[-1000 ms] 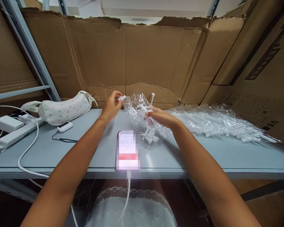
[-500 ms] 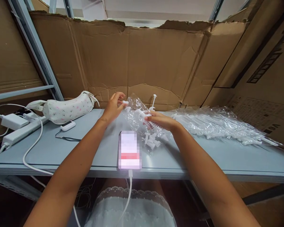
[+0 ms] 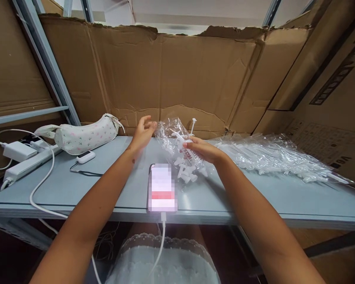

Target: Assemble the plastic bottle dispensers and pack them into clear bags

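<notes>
A clear plastic bag point(image 3: 169, 128) lies crumpled in front of me, with several small white plastic pieces point(image 3: 187, 172) at its lower end. My left hand point(image 3: 142, 135) is at the bag's upper left edge, fingertips against the film; the thumb's grip is partly hidden. From the right, my right hand point(image 3: 203, 150) pinches the bag, with white parts beside its fingertips. Just behind those fingers a thin white rod with a flat head point(image 3: 193, 124) sticks up, resembling a syringe plunger. A phone point(image 3: 162, 187) with a blurred screen lies before the bag.
A large clear bag of long white plastic parts point(image 3: 272, 157) lies to the right. At left are a patterned pouch point(image 3: 85, 136), a small white device point(image 3: 85, 157) and a power strip point(image 3: 29, 163). Cardboard point(image 3: 171, 79) walls the back. A white charging cable point(image 3: 162, 240) hangs off the front edge.
My left hand has shifted slightly left, and the white piece at its fingertips no longer shows there. The bag's white pieces have moved a little left and up. My right fingertips moved slightly right.
</notes>
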`<control>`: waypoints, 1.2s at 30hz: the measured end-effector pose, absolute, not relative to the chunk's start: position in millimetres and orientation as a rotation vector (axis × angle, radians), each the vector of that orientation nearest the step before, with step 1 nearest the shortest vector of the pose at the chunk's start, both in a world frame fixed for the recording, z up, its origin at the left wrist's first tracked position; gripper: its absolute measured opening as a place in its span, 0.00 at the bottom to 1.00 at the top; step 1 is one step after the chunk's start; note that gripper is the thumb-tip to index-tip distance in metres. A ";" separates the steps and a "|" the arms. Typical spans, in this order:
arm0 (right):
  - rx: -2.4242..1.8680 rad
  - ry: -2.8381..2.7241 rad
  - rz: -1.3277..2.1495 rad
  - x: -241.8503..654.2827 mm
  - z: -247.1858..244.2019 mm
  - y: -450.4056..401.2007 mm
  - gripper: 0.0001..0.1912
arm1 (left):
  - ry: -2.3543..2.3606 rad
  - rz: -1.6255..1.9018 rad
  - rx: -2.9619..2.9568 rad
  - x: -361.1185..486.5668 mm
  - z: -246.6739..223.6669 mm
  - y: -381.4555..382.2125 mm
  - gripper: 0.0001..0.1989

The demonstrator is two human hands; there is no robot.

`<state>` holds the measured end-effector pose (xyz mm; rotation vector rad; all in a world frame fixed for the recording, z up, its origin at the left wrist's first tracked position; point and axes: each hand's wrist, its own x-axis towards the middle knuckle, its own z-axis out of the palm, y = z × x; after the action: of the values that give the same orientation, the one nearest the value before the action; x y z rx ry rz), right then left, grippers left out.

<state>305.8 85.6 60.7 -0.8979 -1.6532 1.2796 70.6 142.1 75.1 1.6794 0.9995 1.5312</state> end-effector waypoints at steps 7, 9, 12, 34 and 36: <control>-0.847 -1.482 1.326 303.1 64.8 82.8 0.21 | 0.725 0.767 1.361 78.6 73.5 102.6 0.26; -0.837 -1.514 1.368 303.4 65.4 81.7 0.22 | 0.693 0.640 1.416 82.9 72.8 94.1 0.25; -0.844 -1.567 1.378 304.0 65.1 82.3 0.24 | 0.683 0.577 1.473 87.8 71.5 87.0 0.27; -0.988 -1.354 1.361 302.5 52.9 95.6 0.09 | 0.882 1.058 1.523 92.1 67.6 97.8 0.09; -1.008 -1.353 1.361 305.2 52.6 96.2 0.10 | 0.872 1.061 1.537 90.8 66.1 101.0 0.08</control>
<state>305.2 96.2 52.6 -1.0078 -1.3532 1.3610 90.8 101.0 66.1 1.5369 0.8717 1.0612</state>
